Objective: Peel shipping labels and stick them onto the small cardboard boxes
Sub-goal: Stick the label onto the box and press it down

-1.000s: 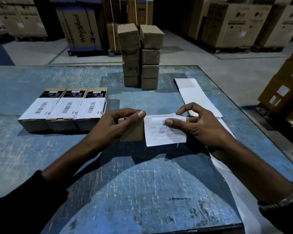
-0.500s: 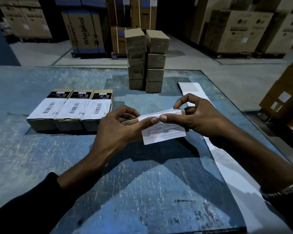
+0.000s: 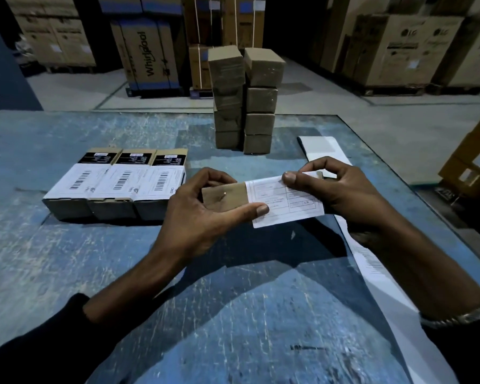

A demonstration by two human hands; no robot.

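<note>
A small brown cardboard box [image 3: 224,197] is held above the blue table between both hands. My left hand [image 3: 194,214] grips its left end, thumb along the lower edge and touching the white shipping label [image 3: 286,203]. The label lies over the box's right half and hangs past its lower edge. My right hand [image 3: 336,195] holds the box's right end, thumb pressing on the label's top edge. Three labelled boxes [image 3: 117,187] sit side by side to the left. Two stacks of unlabelled boxes [image 3: 244,101] stand at the table's far middle.
A long white strip of label backing [image 3: 372,259] runs along the table's right side under my right forearm. The scuffed blue table [image 3: 67,273] ends at a right edge [image 3: 399,173]. Large appliance cartons [image 3: 399,45] stand on the floor behind.
The box has turned so more of its brown face shows to the left of the label. My left thumb slid to the lower edge and my right thumb moved onto the label's top edge.
</note>
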